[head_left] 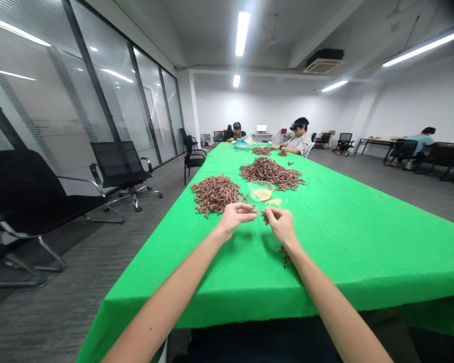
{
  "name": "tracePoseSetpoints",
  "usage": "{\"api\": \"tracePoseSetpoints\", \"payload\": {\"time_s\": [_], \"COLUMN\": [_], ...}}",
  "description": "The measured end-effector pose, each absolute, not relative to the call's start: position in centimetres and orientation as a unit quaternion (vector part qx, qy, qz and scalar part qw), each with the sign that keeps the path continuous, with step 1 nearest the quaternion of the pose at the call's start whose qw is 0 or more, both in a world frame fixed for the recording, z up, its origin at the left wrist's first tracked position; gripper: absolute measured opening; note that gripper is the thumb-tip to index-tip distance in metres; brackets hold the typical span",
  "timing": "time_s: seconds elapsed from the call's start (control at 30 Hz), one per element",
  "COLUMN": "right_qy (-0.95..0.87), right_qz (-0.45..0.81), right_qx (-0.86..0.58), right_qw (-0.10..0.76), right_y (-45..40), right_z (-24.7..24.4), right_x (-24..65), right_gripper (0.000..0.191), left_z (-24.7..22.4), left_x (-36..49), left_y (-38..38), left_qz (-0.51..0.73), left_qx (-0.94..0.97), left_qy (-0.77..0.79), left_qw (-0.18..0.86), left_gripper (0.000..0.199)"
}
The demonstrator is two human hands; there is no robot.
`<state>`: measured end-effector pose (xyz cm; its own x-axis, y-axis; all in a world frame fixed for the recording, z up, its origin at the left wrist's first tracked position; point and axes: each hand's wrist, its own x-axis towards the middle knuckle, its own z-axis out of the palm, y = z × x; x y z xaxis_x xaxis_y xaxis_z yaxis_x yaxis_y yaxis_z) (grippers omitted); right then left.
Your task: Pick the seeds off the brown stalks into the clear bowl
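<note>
Nearest on the green table (348,252), a small cluster of reddish-brown pieces (285,257) lies beside the right wrist. Further in, the right hand (282,219) pinches a small brown piece (265,217) between thumb and fingers, above the table. This piece is thin, and its long axis seems to go from the right fingertips slantwise up toward the left hand (237,216); its exact ends are too small to tell. The left hand is narrow, its fingers stretched toward the right hand; I cannot tell whether it holds something. Just beyond are some loose pale bits (274,201) and a clear bowl (262,190) with pale bits inside. A brown heap (216,194) lies to the left of the bowl, and a wider heap (271,172) spreads behind it. Farther away, a co-worker (298,138) sits at the right edge of the table.
</note>
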<state>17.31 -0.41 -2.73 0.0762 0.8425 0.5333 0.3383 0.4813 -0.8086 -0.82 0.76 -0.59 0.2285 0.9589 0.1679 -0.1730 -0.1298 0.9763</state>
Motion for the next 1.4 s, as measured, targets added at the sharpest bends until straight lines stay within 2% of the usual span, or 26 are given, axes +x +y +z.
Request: {"api": "tracePoseSetpoints", "payload": {"time_s": [0.43,0.6,0.77,0.93,1.07,1.4], "right_qy": [-0.637,-0.637,-0.642,-0.649,-0.674,-0.699], "right_qz": [0.199,0.199,0.193,0.179,0.135,0.089], "right_qx": [-0.467,-0.468,-0.467,-0.472,-0.484,-0.500], "right_qw": [0.580,0.579,0.577,0.570,0.541,0.504], "right_y": [-0.3,-0.4,-0.6,-0.8,-0.9,-0.7], "right_z": [-2.8,-2.7,-2.5,-2.4,-2.5,-2.9], "right_x": [17.5,17.5,17.5,17.5,17.5,17.4], "right_gripper": [0.046,0.047,0.046,0.044,0.044,0.044], "left_z": [-0.1,-0.6,-0.8,-0.9,-0.9,-0.9], "left_x": [-0.5,-0.8,-0.9,-0.7,-0.6,-0.1], "left_y": [0.1,0.6,0.9,0.9,0.8,0.4], "left_qz": [0.521,0.530,0.526,0.496,0.492,0.524], "left_qx": [0.548,0.589,0.656,0.683,0.713,0.685], "left_qy": [0.351,0.349,0.366,0.351,0.357,0.358], "left_qw": [0.552,0.500,0.399,0.406,0.349,0.356], "left_gripper": [0.043,0.038,0.024,0.022,0.014,0.018]}}
